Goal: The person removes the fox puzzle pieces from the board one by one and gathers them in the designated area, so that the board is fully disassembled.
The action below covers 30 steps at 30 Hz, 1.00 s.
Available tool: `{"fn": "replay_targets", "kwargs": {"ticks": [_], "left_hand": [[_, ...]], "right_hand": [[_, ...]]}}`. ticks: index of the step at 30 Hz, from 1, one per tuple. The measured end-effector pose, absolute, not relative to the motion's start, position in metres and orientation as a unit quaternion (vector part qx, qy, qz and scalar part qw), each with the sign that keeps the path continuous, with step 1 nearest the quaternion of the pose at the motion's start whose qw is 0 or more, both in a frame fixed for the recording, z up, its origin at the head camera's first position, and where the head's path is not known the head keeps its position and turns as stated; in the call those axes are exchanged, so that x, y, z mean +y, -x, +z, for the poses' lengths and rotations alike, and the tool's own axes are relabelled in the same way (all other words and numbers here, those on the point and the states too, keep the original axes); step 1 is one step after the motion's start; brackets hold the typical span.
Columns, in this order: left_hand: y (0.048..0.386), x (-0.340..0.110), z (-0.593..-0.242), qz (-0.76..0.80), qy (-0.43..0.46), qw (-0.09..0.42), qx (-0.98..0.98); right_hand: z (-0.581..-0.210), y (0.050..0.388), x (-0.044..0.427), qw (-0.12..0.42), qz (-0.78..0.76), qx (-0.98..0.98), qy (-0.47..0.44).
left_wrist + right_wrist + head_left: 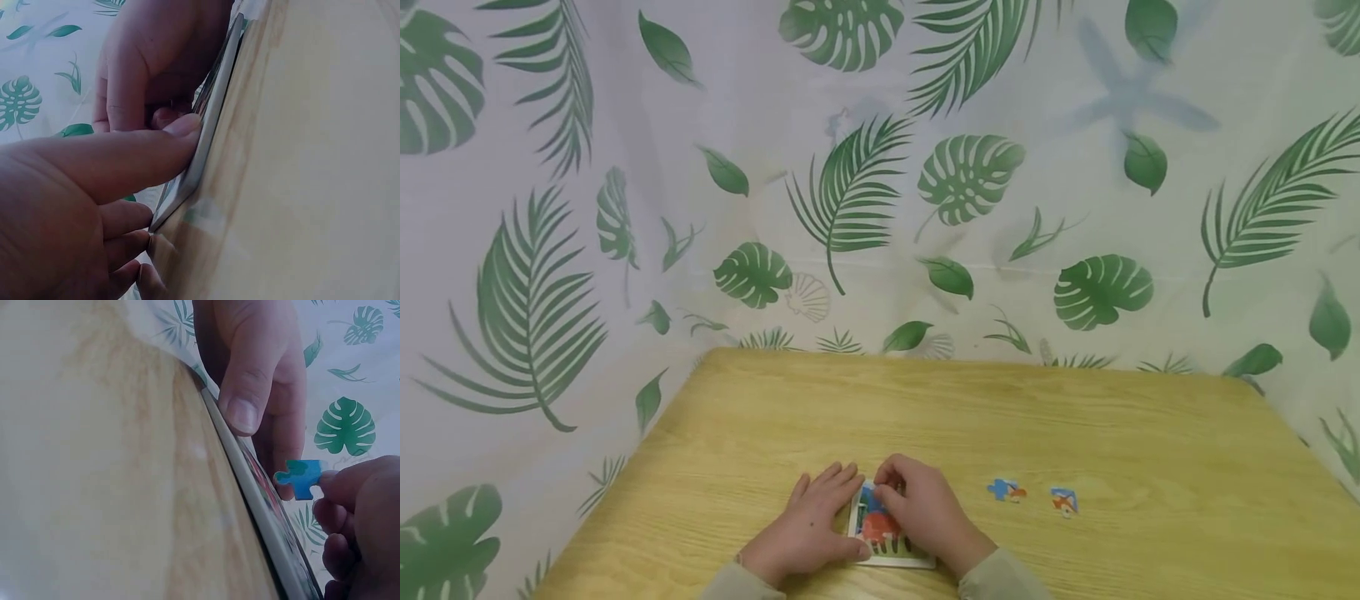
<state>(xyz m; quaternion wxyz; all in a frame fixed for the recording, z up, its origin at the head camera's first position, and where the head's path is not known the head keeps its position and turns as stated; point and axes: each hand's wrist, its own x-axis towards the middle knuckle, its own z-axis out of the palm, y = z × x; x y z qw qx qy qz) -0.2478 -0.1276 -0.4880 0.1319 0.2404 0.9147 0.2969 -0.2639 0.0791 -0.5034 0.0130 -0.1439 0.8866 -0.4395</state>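
The chief risk, in my judgement, lies with the blue puzzle piece that I hold by one side, clear of the puzzle tray on the near part of the desk: with so little of it gripped, it could swivel or drop, and a knob set down out of line could bind or bend. Pressing a misaligned piece could also lift its neighbours, and if the left-side hold slackened, the tray could slide on the smooth desk. A lesser hazard is my right sleeve, which could brush the blue-and-orange piece and the orange-and-white piece, both lying loose to the right of the tray, if my forearm swung outward. As to the hands, they are apart, one to each side of the tray. My left hand lies along the left side with its fingers extended, slightly spread, and its thumb resting on the rim by the near left corner. My right hand, above the tray's right part, pinches the blue piece between thumb and forefinger, the other fingers curled; it partly hides the tray's picture of a red figure with dark legs, so I cannot tell which spaces are unfilled.
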Motion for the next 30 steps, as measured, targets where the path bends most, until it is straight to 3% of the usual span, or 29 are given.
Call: {"fn": "replay_targets", "kwargs": {"ticks": [15,30], "left_hand": [[0.249,-0.129,-0.493,0.287,-0.238,0.119,0.920],[0.247,-0.128,-0.491,0.295,-0.239,0.120,0.917]], "right_hand": [[-0.499,0.270,0.107,-0.003,-0.467,0.880,0.085],[-0.501,0.280,0.165,-0.032,-0.415,0.908,0.039]]}}
